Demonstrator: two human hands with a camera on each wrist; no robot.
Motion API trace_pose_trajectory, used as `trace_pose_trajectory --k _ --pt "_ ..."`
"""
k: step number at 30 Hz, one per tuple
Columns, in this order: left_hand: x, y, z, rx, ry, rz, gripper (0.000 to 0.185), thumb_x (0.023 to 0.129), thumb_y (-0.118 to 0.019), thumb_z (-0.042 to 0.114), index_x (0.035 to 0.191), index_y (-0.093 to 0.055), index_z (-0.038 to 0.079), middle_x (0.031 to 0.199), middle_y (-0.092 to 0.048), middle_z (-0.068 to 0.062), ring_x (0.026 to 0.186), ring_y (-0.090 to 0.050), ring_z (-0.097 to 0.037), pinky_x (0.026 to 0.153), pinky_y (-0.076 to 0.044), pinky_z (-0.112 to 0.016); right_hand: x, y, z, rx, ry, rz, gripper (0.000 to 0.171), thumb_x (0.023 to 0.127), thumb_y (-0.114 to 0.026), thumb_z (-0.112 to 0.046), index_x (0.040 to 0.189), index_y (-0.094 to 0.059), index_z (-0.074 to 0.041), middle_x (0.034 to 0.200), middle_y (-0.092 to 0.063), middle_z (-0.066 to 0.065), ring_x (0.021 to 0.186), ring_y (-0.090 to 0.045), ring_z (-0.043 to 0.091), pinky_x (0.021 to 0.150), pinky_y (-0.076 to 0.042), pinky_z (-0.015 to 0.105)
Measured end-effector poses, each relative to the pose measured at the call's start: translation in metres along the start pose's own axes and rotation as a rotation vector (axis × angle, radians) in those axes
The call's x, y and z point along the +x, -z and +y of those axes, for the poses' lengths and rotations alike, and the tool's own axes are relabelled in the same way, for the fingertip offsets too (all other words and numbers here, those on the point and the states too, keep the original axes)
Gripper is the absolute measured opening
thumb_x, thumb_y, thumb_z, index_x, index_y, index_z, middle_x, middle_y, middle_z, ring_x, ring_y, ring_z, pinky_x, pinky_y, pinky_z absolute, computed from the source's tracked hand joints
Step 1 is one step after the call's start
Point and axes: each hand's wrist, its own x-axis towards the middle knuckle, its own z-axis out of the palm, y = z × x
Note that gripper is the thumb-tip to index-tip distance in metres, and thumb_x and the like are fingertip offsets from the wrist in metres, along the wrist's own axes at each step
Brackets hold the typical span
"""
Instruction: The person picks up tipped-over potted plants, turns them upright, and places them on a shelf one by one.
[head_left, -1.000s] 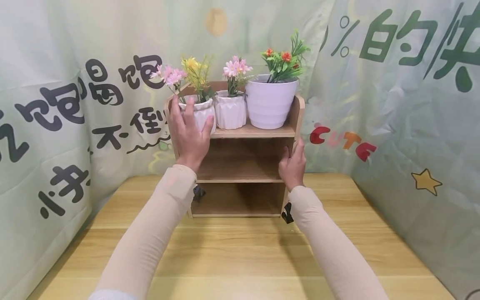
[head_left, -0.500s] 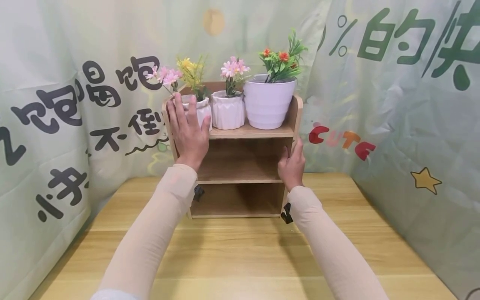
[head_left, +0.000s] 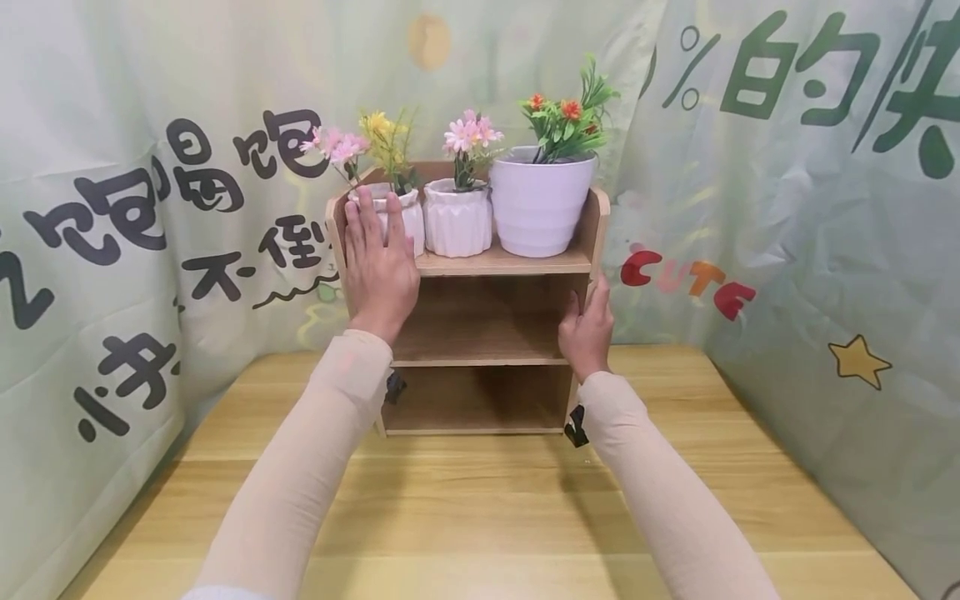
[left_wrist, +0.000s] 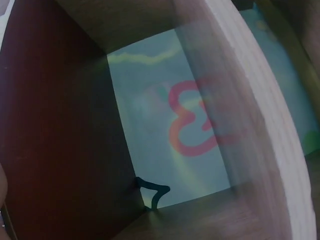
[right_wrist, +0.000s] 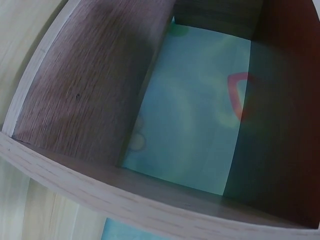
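1. While the left hand (head_left: pixel 380 262) is pressing flat against the leftmost small white pot (head_left: pixel 406 218), its fingers (head_left: pixel 396 218) are lying straight and close together, not curled round it.
2. Pot is sitting at the left end of the top tier of the wooden shelf unit (head_left: pixel 573 262), close beside the middle ribbed pot (head_left: pixel 457 218), with its pink and yellow flowers (head_left: pixel 363 146) standing above the hand.
3. Right hand (head_left: pixel 587 329) is gripping the unit's right side panel at the middle tier, thumb in front, fingers wrapping behind the edge.
4. Judging progress: all three pots are standing upright in a row on the top tier, so placing looks about done; what seems left is a final nudge and letting go.
5. Large white pot (head_left: pixel 542 204) with orange blooms is filling the right end; little spare room is remaining on that tier.
6. Middle and lower tiers are showing only bare wood; both wrist views are looking into them.
7. Unit is standing at the back of the worktop (head_left: pixel 480 517), against a printed green backdrop (head_left: pixel 787 183).
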Motion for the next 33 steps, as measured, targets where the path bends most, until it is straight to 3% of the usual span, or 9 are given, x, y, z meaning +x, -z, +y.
trace_pose_trajectory --k 4,10,18,21,25,29,33 --pt "0.003 0.004 0.002 -0.011 0.028 -0.076 0.056 0.105 -0.024 0.027 0.157 -0.009 0.014 0.161 0.006 -0.016 0.145 0.011 -0.028 0.117 -0.004 -0.044 0.001 0.001 0.000 0.005 -0.005 -0.001 0.045 0.097 -0.052 -0.007 0.139 -0.035 -0.002 0.112 -0.057 0.027 0.107 -0.058 0.042 0.095 -0.045 0.053" --pt "0.004 0.009 0.007 -0.020 0.044 -0.165 0.061 0.101 -0.030 0.028 0.156 -0.008 0.011 0.160 0.011 -0.018 0.144 0.013 -0.030 0.116 -0.007 -0.046 -0.001 0.004 0.001 -0.002 -0.025 -0.014 0.047 0.097 -0.053 -0.006 0.139 -0.034 -0.002 0.113 -0.056 0.028 0.107 -0.057 0.042 0.095 -0.045 0.053" --pt "-0.007 0.016 0.004 -0.087 -0.011 -0.133 0.063 0.099 -0.041 0.027 0.153 -0.019 0.002 0.159 0.002 -0.022 0.145 0.005 -0.034 0.117 -0.005 -0.042 -0.001 0.005 0.000 -0.008 -0.014 -0.042 0.048 0.097 -0.052 -0.007 0.140 -0.032 0.000 0.115 -0.055 0.031 0.110 -0.055 0.046 0.097 -0.042 0.055" --pt "-0.014 0.022 0.002 -0.107 -0.039 -0.173 0.067 0.099 -0.045 0.032 0.152 -0.022 -0.001 0.159 0.000 -0.023 0.146 0.001 -0.035 0.116 -0.008 -0.047 -0.004 0.007 0.002 -0.017 -0.018 -0.074 0.049 0.097 -0.052 -0.007 0.141 -0.032 0.001 0.118 -0.054 0.032 0.110 -0.055 0.046 0.097 -0.042 0.055" --pt "-0.026 0.032 -0.001 -0.086 -0.067 -0.261 0.071 0.096 -0.052 0.036 0.151 -0.026 -0.001 0.158 -0.007 -0.026 0.145 -0.010 -0.036 0.116 -0.010 -0.049 -0.006 0.017 0.001 -0.027 -0.030 -0.157 0.051 0.096 -0.051 -0.006 0.142 -0.030 0.000 0.121 -0.052 0.033 0.109 -0.054 0.050 0.095 -0.042 0.058" --pt "-0.042 0.040 -0.008 -0.076 -0.085 -0.321 0.073 0.094 -0.057 0.035 0.149 -0.028 -0.003 0.155 -0.019 -0.027 0.143 -0.016 -0.038 0.117 -0.009 -0.045 -0.006 0.034 -0.002 -0.066 -0.063 -0.297 0.058 0.094 -0.053 -0.005 0.145 -0.026 -0.003 0.122 -0.052 0.031 0.108 -0.054 0.050 0.092 -0.043 0.060" --pt "-0.062 0.050 -0.015 -0.181 -0.049 -0.329 0.073 0.092 -0.061 0.031 0.148 -0.030 -0.003 0.155 -0.022 -0.025 0.143 -0.016 -0.037 0.115 -0.014 -0.049 -0.009 0.057 -0.004 -0.104 -0.098 -0.473 0.058 0.094 -0.055 -0.010 0.145 -0.028 -0.004 0.124 -0.054 0.029 0.105 -0.058 0.046 0.087 -0.048 0.057"
